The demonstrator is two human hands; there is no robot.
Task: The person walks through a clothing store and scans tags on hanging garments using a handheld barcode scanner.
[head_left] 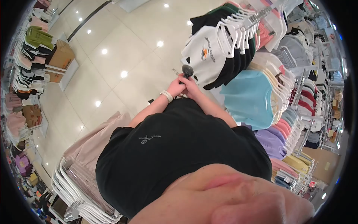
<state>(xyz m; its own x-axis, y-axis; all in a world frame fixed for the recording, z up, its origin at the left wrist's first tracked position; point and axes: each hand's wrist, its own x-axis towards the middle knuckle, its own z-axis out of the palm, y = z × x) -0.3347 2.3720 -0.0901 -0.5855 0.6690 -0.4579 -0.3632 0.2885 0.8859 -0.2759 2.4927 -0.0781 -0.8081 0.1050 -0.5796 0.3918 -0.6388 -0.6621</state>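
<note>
In the head view my left hand (176,87), with a pale band on its wrist, meets my right hand (191,88) in front of my waist. Between them is a dark handheld tool with a rounded head (187,70). Its lower part is wrapped by my fingers, so I cannot make out its exact kind. Both hands look closed around it. A grey printed T-shirt (205,56) on a white hanger hangs just beyond my right hand, at the front of a row of dark shirts.
A light blue top (248,95) hangs on a rail at my right. Pale pink garments (95,136) hang on white hangers at my left. Glossy tiles (123,44) cover the floor ahead. Cardboard boxes (61,55) and more clothes racks stand along the far left.
</note>
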